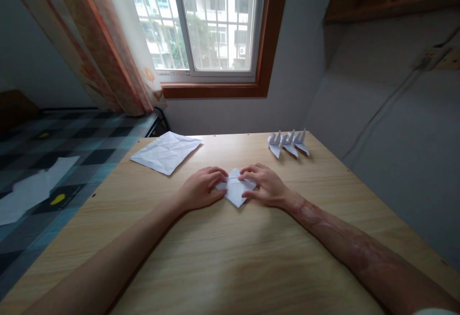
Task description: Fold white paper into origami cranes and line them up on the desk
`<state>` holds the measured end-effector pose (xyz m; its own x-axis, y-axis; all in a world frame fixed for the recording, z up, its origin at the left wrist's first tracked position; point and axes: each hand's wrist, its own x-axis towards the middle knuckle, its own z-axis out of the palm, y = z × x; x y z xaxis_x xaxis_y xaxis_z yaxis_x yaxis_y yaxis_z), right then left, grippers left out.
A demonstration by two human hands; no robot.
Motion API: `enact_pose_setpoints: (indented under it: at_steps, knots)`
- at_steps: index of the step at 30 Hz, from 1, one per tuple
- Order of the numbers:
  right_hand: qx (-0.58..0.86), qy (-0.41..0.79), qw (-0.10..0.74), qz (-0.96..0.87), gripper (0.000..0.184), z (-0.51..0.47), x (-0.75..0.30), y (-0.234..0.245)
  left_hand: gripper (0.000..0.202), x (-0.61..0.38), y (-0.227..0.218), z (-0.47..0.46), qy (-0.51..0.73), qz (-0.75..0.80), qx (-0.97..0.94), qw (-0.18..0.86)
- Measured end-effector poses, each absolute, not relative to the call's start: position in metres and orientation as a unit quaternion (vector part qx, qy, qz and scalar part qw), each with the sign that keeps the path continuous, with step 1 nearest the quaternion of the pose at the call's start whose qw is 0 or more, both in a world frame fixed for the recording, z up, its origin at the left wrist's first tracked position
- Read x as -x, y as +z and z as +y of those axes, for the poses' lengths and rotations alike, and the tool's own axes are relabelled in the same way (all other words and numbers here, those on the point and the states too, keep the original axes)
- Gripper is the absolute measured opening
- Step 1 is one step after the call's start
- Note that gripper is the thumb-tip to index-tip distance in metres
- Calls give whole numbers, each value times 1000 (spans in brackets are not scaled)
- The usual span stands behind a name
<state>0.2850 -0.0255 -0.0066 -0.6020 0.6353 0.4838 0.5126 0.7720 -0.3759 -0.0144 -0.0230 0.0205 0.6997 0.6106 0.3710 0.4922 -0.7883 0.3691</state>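
A folded piece of white paper (237,190), roughly diamond-shaped, lies flat on the wooden table (230,257) between my hands. My left hand (205,186) grips its left corner, thumb and fingers closed on the edge. On the opposite side, my right hand (264,184) has its fingers and thumb on the paper's right part. Some of the paper's outer corners are hidden under my fingers. Beyond my right hand stand several folded paper cranes (288,143) in a close row. A creased, unfolded sheet of paper (167,152) rests past my left hand.
To the left is a bed with a checked cover (89,137), with white paper pieces (36,188) on it. A window (215,22) and a patterned curtain (111,41) are behind the table. A wall with a cable (381,109) borders the right side.
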Motion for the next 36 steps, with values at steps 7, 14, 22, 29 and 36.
enact_pose_setpoints:
  at_steps: [7, 14, 22, 29, 36]
  knots:
    - [368, 103, 323, -866, 58, -27, -281, -12, 31, 12, 11, -20, 238, 349, -903, 86]
    - [346, 105, 307, -880, 67, -28, -279, -9, 29, 15, 10, -17, 241, 346, -899, 118]
    - [403, 59, 313, -858, 23, -26, -279, -11, 23, 11, 16, -24, 262, 335, -903, 61]
    - [458, 38, 313, -831, 37, -29, -275, -9, 14, 11, 14, -23, 264, 310, -913, 7]
    - [466, 16, 334, -819, 27, -26, -277, -11, 18, 11, 13, -22, 248, 333, -909, 34]
